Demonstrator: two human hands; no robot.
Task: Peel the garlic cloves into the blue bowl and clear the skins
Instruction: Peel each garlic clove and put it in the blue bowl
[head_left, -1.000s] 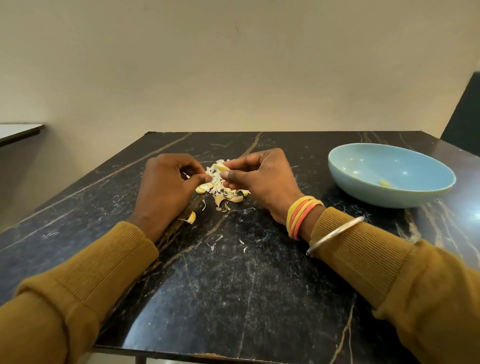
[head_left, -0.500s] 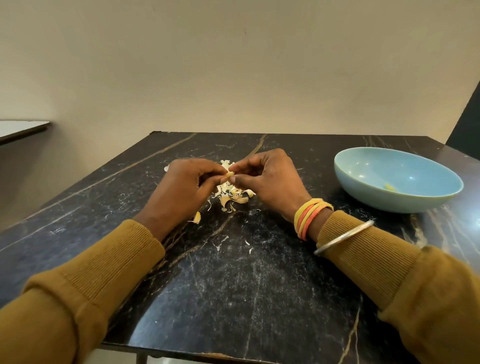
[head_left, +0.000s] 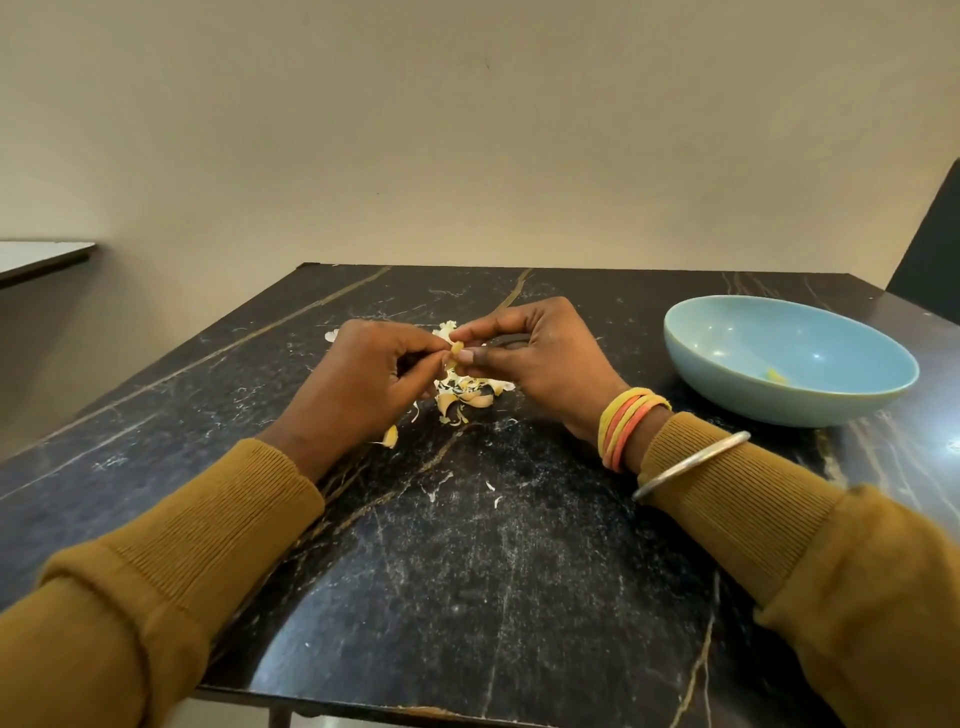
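fingers (head_left: 488, 325) of right hand (head_left: 545, 364) and left hand (head_left: 358, 384) pinch one garlic clove (head_left: 457, 351), raised since a second ago off the skins (head_left: 467, 397) at its six o'clock; peeling looks under way, blue bowl (head_left: 753, 400) waiting at three o'clock.

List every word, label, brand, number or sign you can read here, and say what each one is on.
None: no readable text anywhere in view.
The blue bowl, the black marble table, the bangles, the mustard sleeves and the wall are all plain.
The garlic clove pinched between left hand and right hand carries no marks.
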